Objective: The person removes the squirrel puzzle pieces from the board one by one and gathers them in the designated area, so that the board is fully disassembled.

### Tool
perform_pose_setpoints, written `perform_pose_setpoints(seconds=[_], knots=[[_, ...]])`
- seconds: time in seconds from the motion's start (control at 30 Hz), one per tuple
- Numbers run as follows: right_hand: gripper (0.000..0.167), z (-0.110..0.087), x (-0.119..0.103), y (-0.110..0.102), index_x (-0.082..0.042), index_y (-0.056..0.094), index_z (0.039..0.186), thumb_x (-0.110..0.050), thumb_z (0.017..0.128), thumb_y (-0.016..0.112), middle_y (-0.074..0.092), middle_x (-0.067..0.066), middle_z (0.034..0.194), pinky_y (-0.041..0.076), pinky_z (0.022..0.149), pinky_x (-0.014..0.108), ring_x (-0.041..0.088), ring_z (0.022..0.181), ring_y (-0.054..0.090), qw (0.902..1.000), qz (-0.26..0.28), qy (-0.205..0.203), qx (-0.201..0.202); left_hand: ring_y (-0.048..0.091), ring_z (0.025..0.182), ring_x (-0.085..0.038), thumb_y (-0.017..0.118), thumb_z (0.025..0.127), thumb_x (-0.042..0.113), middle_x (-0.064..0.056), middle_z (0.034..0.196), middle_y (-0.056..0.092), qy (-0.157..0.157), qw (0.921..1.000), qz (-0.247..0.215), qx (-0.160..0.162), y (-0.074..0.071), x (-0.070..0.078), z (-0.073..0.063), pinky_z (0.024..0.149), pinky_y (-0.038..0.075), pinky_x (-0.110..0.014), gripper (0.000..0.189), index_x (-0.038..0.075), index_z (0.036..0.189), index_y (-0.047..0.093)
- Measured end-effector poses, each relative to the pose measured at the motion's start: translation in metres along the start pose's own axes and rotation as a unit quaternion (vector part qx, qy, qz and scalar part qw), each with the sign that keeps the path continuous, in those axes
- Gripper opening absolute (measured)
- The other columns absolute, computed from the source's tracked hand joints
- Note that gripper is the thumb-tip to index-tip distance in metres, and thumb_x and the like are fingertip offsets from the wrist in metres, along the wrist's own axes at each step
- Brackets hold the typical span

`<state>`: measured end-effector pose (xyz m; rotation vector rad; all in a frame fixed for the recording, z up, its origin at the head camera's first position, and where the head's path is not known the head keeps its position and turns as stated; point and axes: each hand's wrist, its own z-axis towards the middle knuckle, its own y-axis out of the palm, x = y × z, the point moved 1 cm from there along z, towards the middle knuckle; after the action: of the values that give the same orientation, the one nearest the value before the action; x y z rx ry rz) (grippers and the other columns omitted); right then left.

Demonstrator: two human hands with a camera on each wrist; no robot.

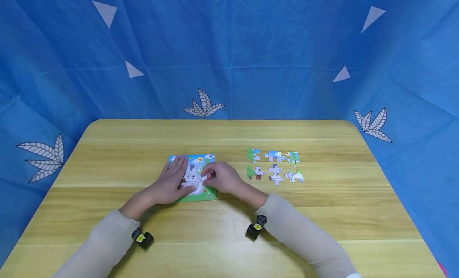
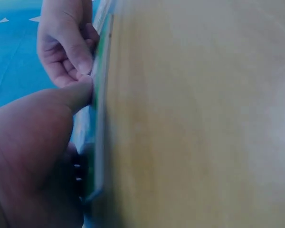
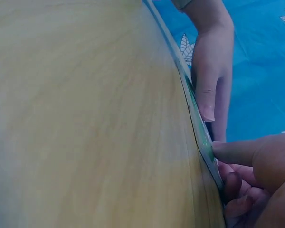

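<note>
A jigsaw puzzle board [image 1: 201, 196] with a white cartoon animal, green grass and blue sky lies flat on the table. My left hand [image 1: 168, 185] rests on its left half, fingers straight and spread, thumb reaching toward the animal's lower body. Over the board's right side, my right hand [image 1: 225, 178] has its fingers curled, thumb and index pinching a whitish puzzle piece [image 1: 203, 181] at the picture's surface. Fingers hide most of that piece. In the left wrist view, the right thumb [image 2: 78, 54] comes close to the left thumb [image 2: 78, 95] above the board's edge.
Several loose puzzle pieces [image 1: 275, 156] lie in two rows to the right of the board. The wooden table [image 1: 222, 238] has rounded far corners. Behind it hangs a blue cloth [image 1: 251, 39] with white leaf and triangle prints. Each sleeve carries a small black camera [image 1: 254, 231].
</note>
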<state>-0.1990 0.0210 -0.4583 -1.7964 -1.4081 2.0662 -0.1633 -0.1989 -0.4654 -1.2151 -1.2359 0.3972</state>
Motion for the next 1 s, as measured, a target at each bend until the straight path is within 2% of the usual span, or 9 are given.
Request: perform_pose_setpoints(seconds=[0.13,0.3,0.53,1.0], knots=[[0.01,-0.0003,0.0014,-0.005,-0.011,0.074,0.094,-0.012,0.088,0.081,0.061,-0.006,0.076,0.047,0.07,0.023,0.007,0.07,0.055,1.0,0.001,0.002,0.006,-0.011,0.154,-0.039,0.053,0.102,0.053,-0.025,0.168,-0.007,0.001,0.9999,-0.012,-0.002,0.0041,-0.004,0.0032,0.12,-0.011,-0.059,0.098,-0.01,0.158,0.004],[0.009,-0.0016,0.0011,-0.0062,-0.01,0.074,0.094,-0.012,0.088,0.081,0.062,-0.004,0.076,0.048,0.069,0.023,0.008,0.07,0.055,1.0,0.008,-0.004,0.0,-0.014,0.154,-0.038,0.055,0.103,0.049,-0.023,0.168,-0.01,-0.007,0.9999,-0.005,-0.01,0.0071,-0.0058,0.0062,0.12,-0.012,-0.059,0.096,-0.009,0.159,0.004],[0.013,-0.002,0.0007,-0.0025,-0.011,0.075,0.096,-0.015,0.086,0.083,0.059,-0.001,0.085,0.046,0.071,0.024,0.011,0.078,0.052,0.9995,-0.029,-0.011,0.005,-0.016,0.154,-0.036,0.054,0.104,0.048,-0.021,0.168,-0.011,-0.022,0.9995,-0.003,-0.023,0.0063,-0.0065,0.0049,0.12,-0.014,-0.057,0.095,-0.008,0.159,0.002],[0.016,-0.0013,-0.0033,0.0004,-0.01,0.071,0.096,-0.016,0.086,0.083,0.056,-0.001,0.09,0.046,0.075,0.026,0.013,0.082,0.052,0.9987,-0.051,0.009,-0.003,-0.015,0.154,-0.036,0.053,0.104,0.048,-0.021,0.168,-0.012,-0.024,0.9995,0.003,-0.02,0.0093,-0.0091,0.0027,0.12,-0.014,-0.057,0.094,-0.008,0.159,0.001]])
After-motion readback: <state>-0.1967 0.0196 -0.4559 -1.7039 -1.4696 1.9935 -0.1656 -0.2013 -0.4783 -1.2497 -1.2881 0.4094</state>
